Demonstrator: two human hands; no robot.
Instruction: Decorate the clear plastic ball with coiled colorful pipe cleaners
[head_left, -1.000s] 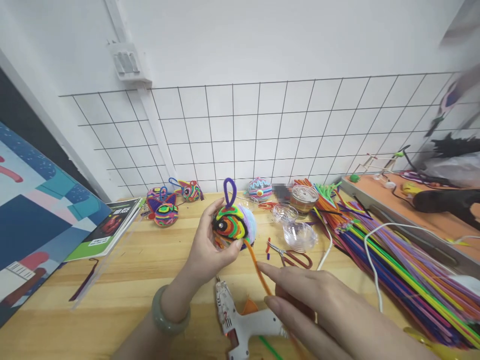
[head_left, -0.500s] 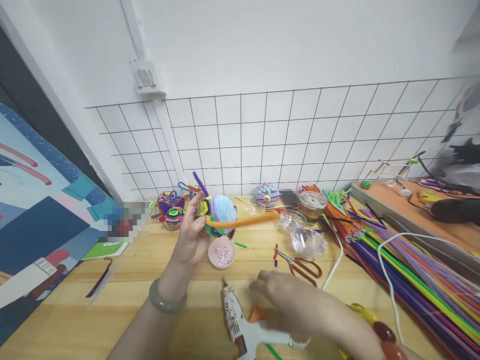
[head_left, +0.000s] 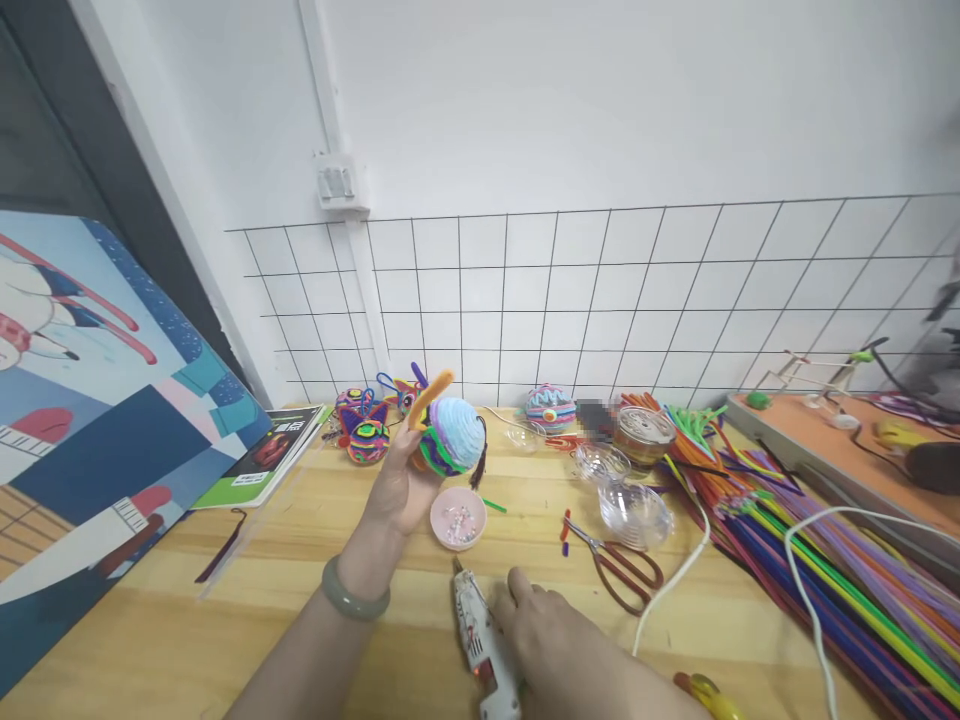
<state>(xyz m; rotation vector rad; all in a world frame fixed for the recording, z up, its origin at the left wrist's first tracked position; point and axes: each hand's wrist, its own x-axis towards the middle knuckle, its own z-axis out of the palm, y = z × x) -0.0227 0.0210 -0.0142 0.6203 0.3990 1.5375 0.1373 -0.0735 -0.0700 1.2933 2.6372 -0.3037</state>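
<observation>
My left hand (head_left: 405, 492) is closed around a ball wrapped in coloured pipe cleaners (head_left: 456, 436), pale blue on top with green and purple bands and a dark tassel at its right. An orange pipe cleaner (head_left: 432, 398) sticks up from the same fingers, bent over at its upper end. On the table, the white hot glue gun (head_left: 474, 618) lies with its nozzle pointing away from me. My right hand (head_left: 546, 625) grips it from the right, hiding its handle. Just beyond the nozzle stands a pink bowl of small beads (head_left: 458, 520).
Red-handled scissors (head_left: 628, 575) lie right of the bowl. Clear plastic shells (head_left: 636, 512) and a ribbon spool (head_left: 645, 432) stand behind them. Bundled pipe cleaners (head_left: 832, 600) and a white cord (head_left: 799, 575) cover the right. Finished wrapped balls (head_left: 366, 440) sit at the back left.
My right hand has come down onto the glue gun from just above it. The orange pipe cleaner has swung from pointing right to pointing up. The view has shifted slightly.
</observation>
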